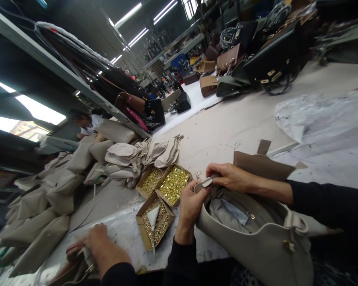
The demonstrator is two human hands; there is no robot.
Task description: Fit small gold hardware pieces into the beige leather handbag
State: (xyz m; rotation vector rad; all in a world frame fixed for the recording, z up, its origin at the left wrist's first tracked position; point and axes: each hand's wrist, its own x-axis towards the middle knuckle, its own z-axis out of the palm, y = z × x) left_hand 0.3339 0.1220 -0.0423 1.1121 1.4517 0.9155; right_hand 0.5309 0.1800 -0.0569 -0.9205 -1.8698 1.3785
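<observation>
A grey-beige handbag (241, 246) lies tilted in front of me, its top gaping. My left hand (189, 204) grips the rim at the bag's far end, thumb on the edge. Beside it, my right hand (229, 176) is closed, pinching the same end near a small pale tab (207, 182). Whether its fingers also hold a small part is hidden. Inside the bag show a pale lining, a bluish-white slip (235, 212) and a gold zip pull (251, 215). Just beyond my fingers is a small metal fitting (198, 174).
Open boxes of gold studs (174, 182) and small gold fittings (143, 218) stand left of the bag; a white triangular piece (153, 217) lies on one. At lower left another person's hand (98, 240) works on a bag. Beige bags (56, 194) are heaped beyond. A brown panel (259, 165) lies behind my right hand.
</observation>
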